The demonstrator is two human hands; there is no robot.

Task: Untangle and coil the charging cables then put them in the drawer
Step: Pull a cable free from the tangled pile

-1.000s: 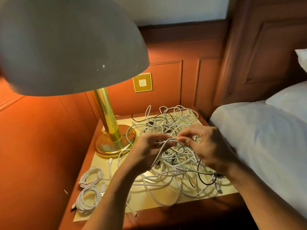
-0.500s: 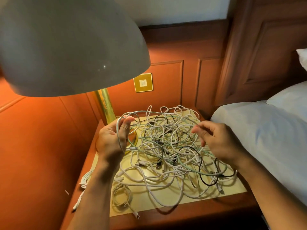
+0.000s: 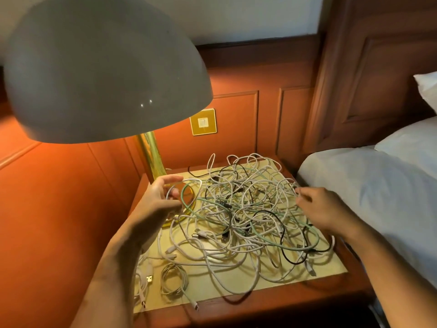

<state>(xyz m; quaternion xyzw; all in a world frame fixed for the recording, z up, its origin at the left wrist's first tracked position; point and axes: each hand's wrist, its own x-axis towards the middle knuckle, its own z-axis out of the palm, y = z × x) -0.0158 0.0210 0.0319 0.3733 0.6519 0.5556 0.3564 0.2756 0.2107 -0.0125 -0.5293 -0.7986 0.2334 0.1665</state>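
Charging cables (image 3: 241, 216) lie in one loose heap between the two hands, spread over the nightstand top (image 3: 236, 288). Most are white, with a few black and one pale green. They look light, thin and limp, with smooth jackets that should slide over one another, but the plugs will probably snag in the loops. A hard tug would likely tighten the knots. The better hold is probably near a free plug end, feeding it back through loop by loop.

The left hand (image 3: 158, 202) is at the heap's left edge. Its forefinger is stretched out above and its thumb below, and the white loop (image 3: 189, 180) runs across the palm and arches out just past the fingertips. The green cable (image 3: 183, 197) curves right beside that thumb.

The right hand (image 3: 328, 209) reaches in from the opposite edge. Its fingers (image 3: 301, 194) are bunched together and seem to pinch a white strand (image 3: 287, 185) at the heap's rim, though the contact is too small to be sure.

Two wound coils (image 3: 173, 279) lie nearer the person, below the left wrist and well clear of both hands. No drawer is in sight.
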